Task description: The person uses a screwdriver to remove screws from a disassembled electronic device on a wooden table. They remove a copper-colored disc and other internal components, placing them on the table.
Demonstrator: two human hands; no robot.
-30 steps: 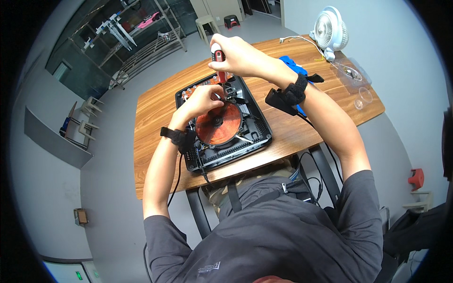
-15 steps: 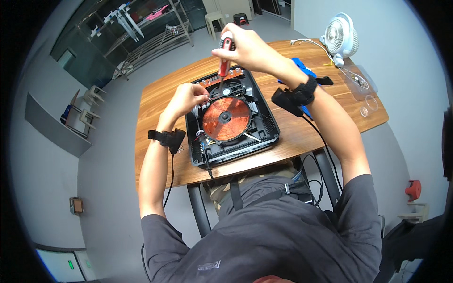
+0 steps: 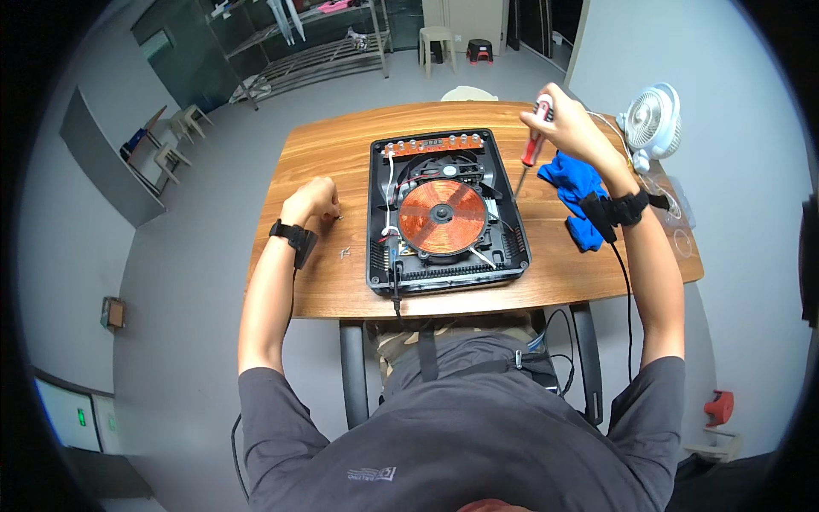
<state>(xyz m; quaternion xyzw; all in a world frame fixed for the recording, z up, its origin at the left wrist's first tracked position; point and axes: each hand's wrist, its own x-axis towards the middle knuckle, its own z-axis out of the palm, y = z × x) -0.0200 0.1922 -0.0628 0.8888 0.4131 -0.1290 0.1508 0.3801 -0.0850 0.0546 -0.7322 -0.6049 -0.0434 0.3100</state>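
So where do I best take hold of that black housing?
Probably by the long side rims of the black housing, coming in from left and right together, with the screwdriver set aside first. It lies flat and open, those rims run fairly straight, while the copper coil sits exposed inside and a cord leaves its near side.

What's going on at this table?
A person's right hand holds a red-and-white screwdriver, shaft angled down near the right edge of an open black plastic appliance housing; whether the tip touches is unclear. A round copper-coloured coil sits inside. The left hand is curled at the brown wooden table, left of the housing, near small silvery screw-like pieces. A crumpled blue cloth lies right.
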